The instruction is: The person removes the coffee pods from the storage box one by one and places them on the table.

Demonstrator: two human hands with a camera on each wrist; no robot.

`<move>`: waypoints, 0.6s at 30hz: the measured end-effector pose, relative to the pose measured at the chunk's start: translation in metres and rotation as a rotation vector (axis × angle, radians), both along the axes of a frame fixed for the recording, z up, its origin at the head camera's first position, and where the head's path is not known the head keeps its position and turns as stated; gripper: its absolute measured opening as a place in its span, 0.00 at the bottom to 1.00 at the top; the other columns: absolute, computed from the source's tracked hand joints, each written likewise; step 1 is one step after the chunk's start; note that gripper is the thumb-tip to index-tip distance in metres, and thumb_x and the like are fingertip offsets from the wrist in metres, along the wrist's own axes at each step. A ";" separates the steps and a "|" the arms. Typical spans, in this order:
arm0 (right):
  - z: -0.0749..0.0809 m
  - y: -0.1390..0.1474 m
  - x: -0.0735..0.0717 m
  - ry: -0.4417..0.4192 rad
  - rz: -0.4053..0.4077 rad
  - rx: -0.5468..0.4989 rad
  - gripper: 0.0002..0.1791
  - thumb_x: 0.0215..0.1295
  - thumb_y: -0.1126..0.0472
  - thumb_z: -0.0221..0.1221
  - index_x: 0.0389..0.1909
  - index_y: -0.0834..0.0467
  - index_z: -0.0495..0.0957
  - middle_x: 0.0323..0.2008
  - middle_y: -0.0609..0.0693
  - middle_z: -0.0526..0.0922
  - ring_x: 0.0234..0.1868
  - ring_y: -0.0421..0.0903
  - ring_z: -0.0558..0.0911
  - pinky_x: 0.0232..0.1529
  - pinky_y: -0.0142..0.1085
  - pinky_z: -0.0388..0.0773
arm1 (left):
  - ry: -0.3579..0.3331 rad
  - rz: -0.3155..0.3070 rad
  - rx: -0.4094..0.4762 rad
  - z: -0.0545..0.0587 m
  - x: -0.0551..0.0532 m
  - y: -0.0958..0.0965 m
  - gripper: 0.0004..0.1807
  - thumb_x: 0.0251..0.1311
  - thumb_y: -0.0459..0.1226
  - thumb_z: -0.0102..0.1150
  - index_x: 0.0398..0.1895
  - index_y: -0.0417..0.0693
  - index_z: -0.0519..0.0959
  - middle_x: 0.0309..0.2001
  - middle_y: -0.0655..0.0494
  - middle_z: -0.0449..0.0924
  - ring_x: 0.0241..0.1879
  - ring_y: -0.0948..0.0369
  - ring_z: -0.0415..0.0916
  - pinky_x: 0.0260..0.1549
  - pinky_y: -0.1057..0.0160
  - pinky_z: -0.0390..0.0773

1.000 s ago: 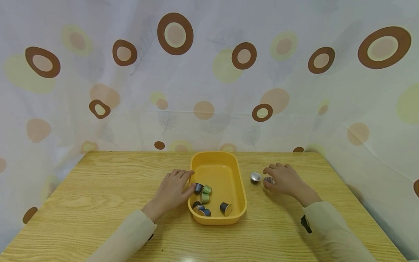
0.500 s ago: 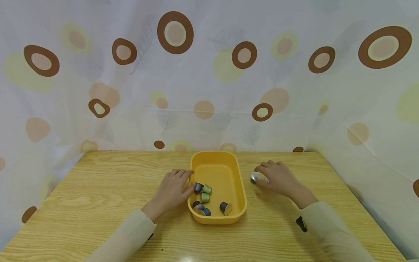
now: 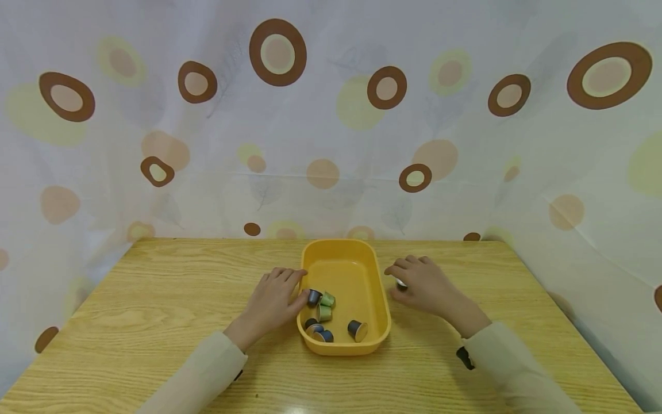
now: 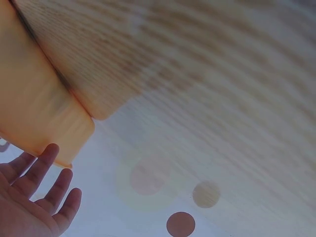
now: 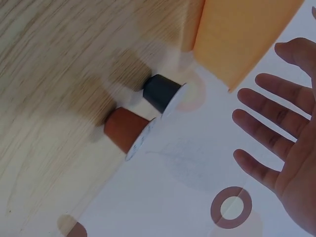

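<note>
At the left rim of the yellow tray (image 3: 345, 348), my left hand (image 3: 271, 305) rests with its thumb over the edge; in the left wrist view its fingers (image 4: 39, 173) are spread and only slightly bent by the tray wall. My right hand (image 3: 426, 287) hovers just right of the tray, fingers apart, above a black coffee capsule (image 3: 401, 285) that shows between thumb and forefinger. The right wrist view has that black capsule (image 5: 162, 93) and a brown capsule (image 5: 127, 129) standing lid up on the table, clear of my fingers. From the head, the brown one is hidden under my hand.
Several capsules lie in the tray's near half, among them a green capsule (image 3: 324, 312), a dark grey capsule (image 3: 314, 297) and a black one with a tan lid (image 3: 357, 330). Patterned cloth (image 3: 331, 115) hangs behind the wooden table (image 3: 170, 287) and along its sides.
My right hand has moved left, from over the right-hand capsule to over the one nearer the tray. My left hand and the capsules in the tray have stayed put.
</note>
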State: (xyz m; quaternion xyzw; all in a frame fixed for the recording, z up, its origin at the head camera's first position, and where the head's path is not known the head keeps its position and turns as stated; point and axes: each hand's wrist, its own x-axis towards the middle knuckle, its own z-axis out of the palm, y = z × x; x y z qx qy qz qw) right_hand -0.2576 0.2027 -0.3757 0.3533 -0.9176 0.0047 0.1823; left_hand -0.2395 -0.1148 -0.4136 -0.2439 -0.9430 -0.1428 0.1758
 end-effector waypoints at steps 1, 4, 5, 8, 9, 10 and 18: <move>0.000 -0.001 0.001 0.002 0.011 -0.008 0.17 0.54 0.50 0.62 0.42 0.54 0.79 0.39 0.48 0.81 0.42 0.48 0.79 0.44 0.49 0.74 | 0.001 0.000 -0.002 0.000 0.000 0.000 0.22 0.63 0.50 0.44 0.56 0.50 0.73 0.48 0.55 0.78 0.50 0.53 0.71 0.49 0.52 0.71; 0.001 -0.005 0.002 0.011 0.036 -0.018 0.17 0.55 0.49 0.61 0.43 0.53 0.79 0.39 0.47 0.81 0.43 0.48 0.78 0.45 0.48 0.74 | 0.001 0.000 -0.007 0.000 0.000 0.000 0.22 0.64 0.50 0.44 0.56 0.50 0.72 0.48 0.55 0.78 0.50 0.54 0.71 0.49 0.52 0.71; 0.001 -0.007 0.003 0.013 0.042 -0.020 0.17 0.55 0.49 0.61 0.43 0.53 0.79 0.39 0.46 0.81 0.43 0.47 0.78 0.46 0.48 0.74 | 0.002 0.000 -0.008 0.000 0.000 0.000 0.22 0.64 0.50 0.44 0.56 0.50 0.72 0.48 0.55 0.78 0.50 0.54 0.71 0.49 0.52 0.71; 0.002 -0.012 0.005 0.038 0.064 -0.020 0.16 0.56 0.49 0.59 0.43 0.52 0.79 0.39 0.46 0.81 0.43 0.47 0.78 0.45 0.47 0.74 | 0.003 0.000 -0.011 -0.001 0.000 0.000 0.22 0.64 0.50 0.44 0.56 0.50 0.72 0.48 0.55 0.78 0.50 0.54 0.71 0.49 0.52 0.71; 0.002 -0.013 0.005 0.051 0.076 -0.023 0.16 0.56 0.49 0.59 0.42 0.52 0.79 0.39 0.45 0.81 0.43 0.47 0.78 0.45 0.46 0.74 | 0.003 0.000 -0.010 -0.001 0.000 0.000 0.22 0.64 0.50 0.44 0.56 0.50 0.72 0.48 0.55 0.78 0.50 0.54 0.71 0.49 0.52 0.71; 0.001 -0.015 0.006 0.062 0.086 -0.024 0.15 0.56 0.49 0.59 0.42 0.52 0.79 0.38 0.45 0.81 0.43 0.46 0.78 0.44 0.46 0.74 | 0.004 0.000 -0.010 -0.001 0.000 0.000 0.22 0.64 0.50 0.44 0.56 0.50 0.72 0.49 0.55 0.78 0.50 0.54 0.71 0.49 0.52 0.71; 0.003 -0.026 0.013 0.084 0.143 0.004 0.15 0.55 0.49 0.61 0.41 0.51 0.79 0.38 0.44 0.81 0.42 0.45 0.78 0.42 0.44 0.74 | 0.009 0.003 -0.010 -0.002 -0.001 0.000 0.22 0.63 0.50 0.44 0.56 0.50 0.72 0.49 0.55 0.78 0.50 0.54 0.71 0.48 0.52 0.72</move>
